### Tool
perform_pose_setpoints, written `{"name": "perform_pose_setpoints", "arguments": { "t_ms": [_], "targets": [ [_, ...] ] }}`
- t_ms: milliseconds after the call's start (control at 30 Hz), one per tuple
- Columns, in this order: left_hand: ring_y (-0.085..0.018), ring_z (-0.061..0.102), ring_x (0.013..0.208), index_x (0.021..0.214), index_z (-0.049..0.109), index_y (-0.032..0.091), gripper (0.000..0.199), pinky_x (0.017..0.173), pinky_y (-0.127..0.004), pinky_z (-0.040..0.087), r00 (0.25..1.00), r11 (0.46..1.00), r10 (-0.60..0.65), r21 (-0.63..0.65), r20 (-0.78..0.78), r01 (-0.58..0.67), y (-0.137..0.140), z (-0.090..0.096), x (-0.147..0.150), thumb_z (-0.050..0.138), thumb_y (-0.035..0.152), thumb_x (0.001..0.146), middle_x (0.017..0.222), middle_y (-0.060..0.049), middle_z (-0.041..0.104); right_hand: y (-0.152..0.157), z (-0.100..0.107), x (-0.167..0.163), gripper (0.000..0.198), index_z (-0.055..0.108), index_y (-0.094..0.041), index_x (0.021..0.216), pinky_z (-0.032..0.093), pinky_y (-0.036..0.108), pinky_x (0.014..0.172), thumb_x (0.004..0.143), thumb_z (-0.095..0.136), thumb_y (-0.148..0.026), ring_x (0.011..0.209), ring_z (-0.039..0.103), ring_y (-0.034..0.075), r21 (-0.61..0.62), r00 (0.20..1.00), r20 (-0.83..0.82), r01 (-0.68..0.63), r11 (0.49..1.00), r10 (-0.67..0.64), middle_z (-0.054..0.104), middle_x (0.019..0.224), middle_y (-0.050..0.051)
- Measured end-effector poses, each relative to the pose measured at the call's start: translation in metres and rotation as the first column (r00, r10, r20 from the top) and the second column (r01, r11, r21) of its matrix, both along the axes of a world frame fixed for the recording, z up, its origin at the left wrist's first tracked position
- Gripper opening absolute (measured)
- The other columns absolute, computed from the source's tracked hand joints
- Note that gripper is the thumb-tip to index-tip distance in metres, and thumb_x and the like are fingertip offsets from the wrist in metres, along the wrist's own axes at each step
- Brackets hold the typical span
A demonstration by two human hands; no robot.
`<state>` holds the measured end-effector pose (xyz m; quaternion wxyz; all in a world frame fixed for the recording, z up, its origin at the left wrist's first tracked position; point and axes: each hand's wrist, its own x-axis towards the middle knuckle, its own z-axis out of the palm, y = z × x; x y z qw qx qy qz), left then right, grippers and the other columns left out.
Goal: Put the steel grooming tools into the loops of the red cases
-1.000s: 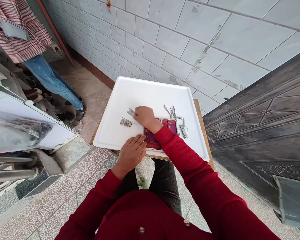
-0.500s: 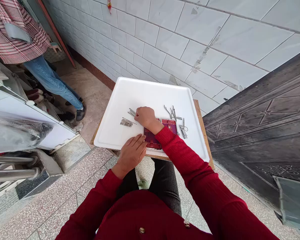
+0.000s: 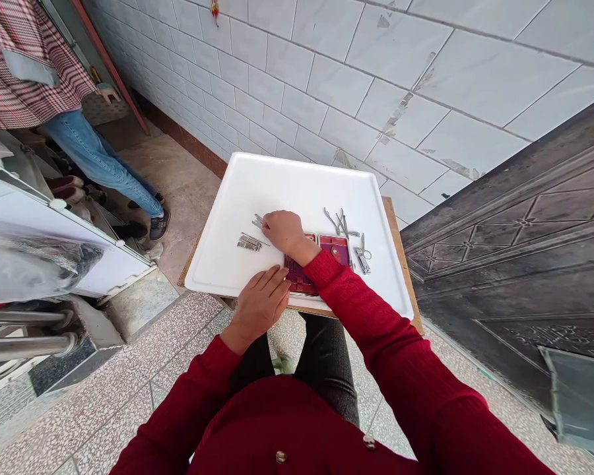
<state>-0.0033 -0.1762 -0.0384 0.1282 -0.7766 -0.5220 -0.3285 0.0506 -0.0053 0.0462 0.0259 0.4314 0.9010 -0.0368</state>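
My right hand (image 3: 283, 231) reaches across the open red manicure case (image 3: 301, 286), its fingers curled down at slim metal tools (image 3: 258, 220) on the white tray (image 3: 247, 178). What its fingertips hold, if anything, is hidden beneath the hand. My left hand (image 3: 261, 300) lies with fingers stretched out at the case's left edge, touching it. Left of the case, more small metal tools (image 3: 250, 242) lie grouped together. To its right are cuticle nippers (image 3: 343, 224), a nail clipper (image 3: 362, 261) and small scissors (image 3: 364, 251).
The tray rests on a wooden table (image 3: 410, 290) against a tiled wall (image 3: 317, 86). A dark carved panel (image 3: 515, 244) stands at right. On the left are a person in a checked jacket (image 3: 34, 66) and a white cabinet (image 3: 44, 231) with plastic wrapping.
My right hand has shifted slightly left, over the slim tools. My left hand stays beside the case.
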Motion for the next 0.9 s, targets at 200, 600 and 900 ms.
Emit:
{"name": "perform_pose_setpoints", "arguments": {
  "t_ms": [200,600,900],
  "targets": [
    [-0.026,0.067,0.127,0.116,0.069,0.016,0.022,0.103,-0.043,0.055,1.000,1.000,-0.005,-0.014,-0.001,0.005,0.000,0.000,-0.001,0.054,0.016,0.099,0.131,-0.012,0.073,0.002,0.001,-0.008,0.031,0.072,-0.011,0.118,0.052,0.033,0.085,0.102,0.046,-0.018,0.107,0.071,0.028,-0.006,0.998,0.061,-0.002,1.000,0.002,0.076,0.113,0.020],
    [-0.027,0.065,0.130,0.119,0.070,0.019,0.026,0.105,-0.045,0.055,0.999,0.998,-0.016,-0.054,0.035,0.018,0.000,-0.004,-0.001,0.054,0.016,0.099,0.133,-0.012,0.072,-0.001,0.006,-0.010,0.036,0.072,-0.011,0.122,0.055,0.033,0.084,0.097,0.047,-0.013,0.108,0.072,0.030,-0.035,0.997,0.073,-0.010,0.999,0.013,0.076,0.114,0.019],
    [-0.027,0.066,0.128,0.117,0.069,0.017,0.024,0.104,-0.044,0.055,1.000,1.000,-0.013,-0.016,0.016,0.013,0.001,-0.003,-0.001,0.055,0.015,0.098,0.132,-0.012,0.072,0.000,-0.002,-0.014,0.035,0.070,-0.010,0.124,0.054,0.035,0.089,0.098,0.048,-0.016,0.109,0.071,0.029,0.002,0.995,0.086,-0.049,0.999,0.048,0.074,0.116,0.023]
  ]
}}
